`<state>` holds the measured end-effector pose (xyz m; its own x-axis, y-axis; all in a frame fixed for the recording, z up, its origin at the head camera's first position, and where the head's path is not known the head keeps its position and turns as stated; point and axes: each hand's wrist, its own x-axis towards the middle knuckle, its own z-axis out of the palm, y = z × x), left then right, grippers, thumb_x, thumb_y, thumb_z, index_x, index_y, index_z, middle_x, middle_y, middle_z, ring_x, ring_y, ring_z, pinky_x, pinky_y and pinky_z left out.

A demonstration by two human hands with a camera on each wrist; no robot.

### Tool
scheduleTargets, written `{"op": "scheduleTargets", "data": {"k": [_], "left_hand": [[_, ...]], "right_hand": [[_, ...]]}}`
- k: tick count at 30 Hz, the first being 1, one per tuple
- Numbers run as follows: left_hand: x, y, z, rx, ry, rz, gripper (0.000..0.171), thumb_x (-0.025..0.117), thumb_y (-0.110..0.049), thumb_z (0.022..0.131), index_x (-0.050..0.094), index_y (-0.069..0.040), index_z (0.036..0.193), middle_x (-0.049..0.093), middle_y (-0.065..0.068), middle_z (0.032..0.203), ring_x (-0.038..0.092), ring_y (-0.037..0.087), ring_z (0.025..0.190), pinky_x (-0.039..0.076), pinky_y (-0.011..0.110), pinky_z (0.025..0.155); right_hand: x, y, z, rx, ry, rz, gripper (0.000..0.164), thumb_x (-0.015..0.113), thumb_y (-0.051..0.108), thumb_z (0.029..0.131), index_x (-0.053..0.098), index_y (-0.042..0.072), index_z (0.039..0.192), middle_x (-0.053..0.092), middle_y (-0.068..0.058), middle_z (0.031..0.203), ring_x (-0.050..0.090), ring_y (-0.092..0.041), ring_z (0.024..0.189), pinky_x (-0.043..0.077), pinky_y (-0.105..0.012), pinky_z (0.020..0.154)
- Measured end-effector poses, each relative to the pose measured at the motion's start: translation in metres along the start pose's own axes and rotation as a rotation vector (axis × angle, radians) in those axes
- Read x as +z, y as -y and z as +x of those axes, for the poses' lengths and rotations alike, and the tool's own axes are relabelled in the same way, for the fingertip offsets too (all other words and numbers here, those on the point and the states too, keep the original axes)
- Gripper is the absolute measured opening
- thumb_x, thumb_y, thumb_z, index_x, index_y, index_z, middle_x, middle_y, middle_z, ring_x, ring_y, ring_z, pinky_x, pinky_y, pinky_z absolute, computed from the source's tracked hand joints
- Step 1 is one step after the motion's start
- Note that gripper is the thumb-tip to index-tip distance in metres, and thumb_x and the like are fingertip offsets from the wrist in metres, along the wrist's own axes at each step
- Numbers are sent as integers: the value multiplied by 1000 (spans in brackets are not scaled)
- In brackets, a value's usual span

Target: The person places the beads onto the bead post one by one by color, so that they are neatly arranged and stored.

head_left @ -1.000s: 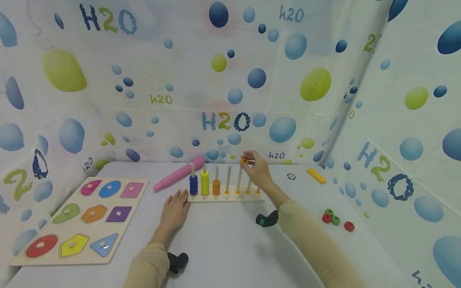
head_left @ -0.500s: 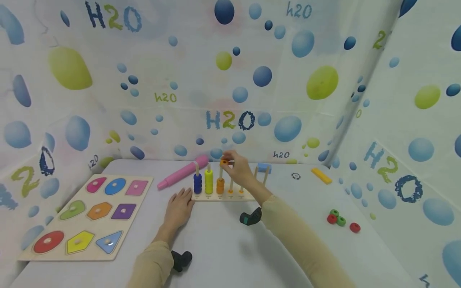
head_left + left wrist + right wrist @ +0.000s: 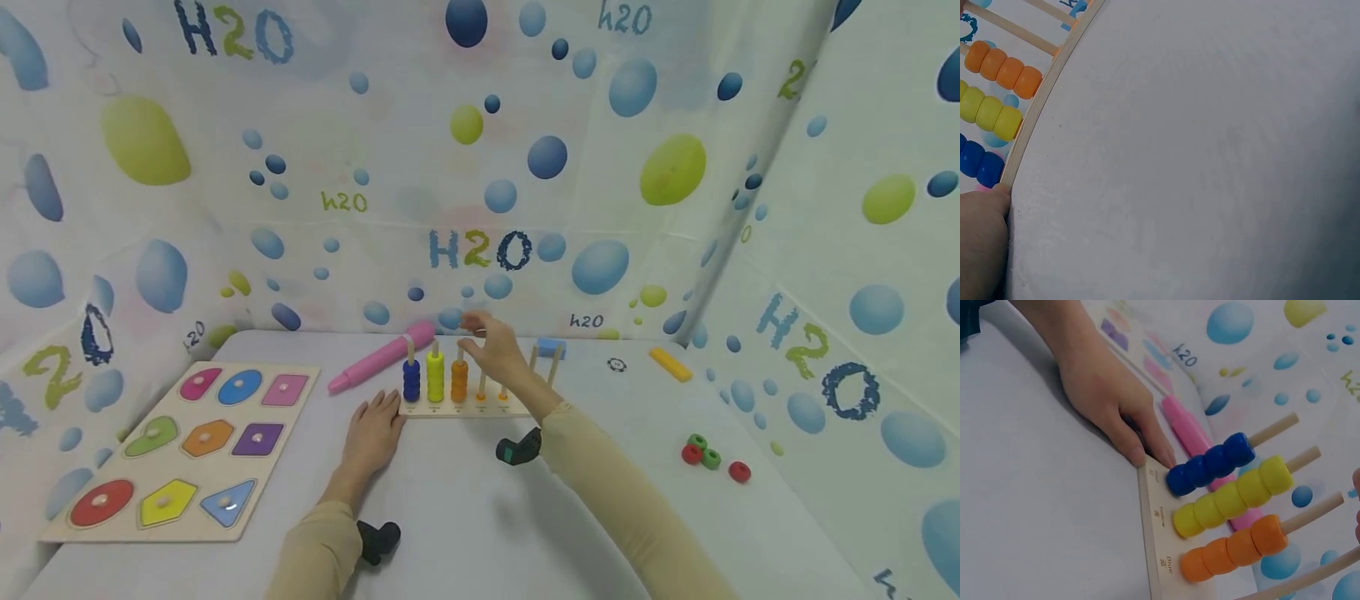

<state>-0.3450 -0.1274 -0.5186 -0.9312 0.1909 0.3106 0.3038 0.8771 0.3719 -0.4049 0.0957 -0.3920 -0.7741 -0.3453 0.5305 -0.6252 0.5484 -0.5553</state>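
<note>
A wooden peg stand [image 3: 450,411] lies across the middle of the table. Its three left pegs bear stacks of blue beads [image 3: 1210,464], yellow beads [image 3: 1232,497] and orange beads [image 3: 1233,550]; bare pegs show to their right. My left hand [image 3: 371,432] rests on the table with fingers extended, the thumb touching the stand's left end. Over the top of the orange beads' peg hovers my right hand [image 3: 495,348], thumb and fingers apart with nothing between them. Its wrist hides part of the stand's right end.
On the left lies a shape puzzle board [image 3: 191,533]. Behind the stand are a pink pen-shaped object [image 3: 381,358] and a blue block [image 3: 551,347]. Loose red beads [image 3: 739,472] and green beads [image 3: 711,459] lie to the right, below a yellow bar [image 3: 670,364].
My right hand moved left from above the bare pegs to the orange stack and let go of an orange bead, which now tops that stack. The left hand stayed by the stand.
</note>
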Motion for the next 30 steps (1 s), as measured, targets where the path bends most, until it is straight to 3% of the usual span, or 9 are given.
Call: {"op": "scheduleTargets", "data": {"k": [7,11,16,23,30], "left_hand": [[1,2,2,17,-5,1,44,47,-20,99,45,6,135,44,17,141,33,37,134,19,54,111],[2,4,4,14,-2,-2,45,47,-20,99,45,6,135,43,18,141,32,38,134,19,54,111],[2,4,6,16,5,-1,45,46,-20,99,44,6,136,43,17,142,32,37,134,18,55,111],[0,3,6,16,6,0,45,46,-20,99,44,6,136,42,18,142,31,38,135,18,55,111],[0,2,5,11,16,-5,45,45,-19,99,43,6,137,42,18,143,30,37,135,17,54,111]], "right_hand": [[-11,-5,-4,21,-61,-20,31,66,5,88,57,0,117,65,-9,110,61,-21,102,50,-22,88],[-18,-10,-6,0,-117,-3,28,67,3,86,60,-3,113,66,-11,107,62,-22,99,51,-27,87],[-30,-22,-13,43,-165,9,26,66,4,88,60,-1,112,67,-11,107,62,-22,100,52,-27,87],[-57,-37,-28,121,-228,13,26,65,8,89,60,0,114,65,-9,108,62,-20,101,50,-25,89],[-89,-61,-53,176,-349,59,24,64,6,89,60,-1,112,66,-13,106,63,-24,99,51,-27,88]]}}
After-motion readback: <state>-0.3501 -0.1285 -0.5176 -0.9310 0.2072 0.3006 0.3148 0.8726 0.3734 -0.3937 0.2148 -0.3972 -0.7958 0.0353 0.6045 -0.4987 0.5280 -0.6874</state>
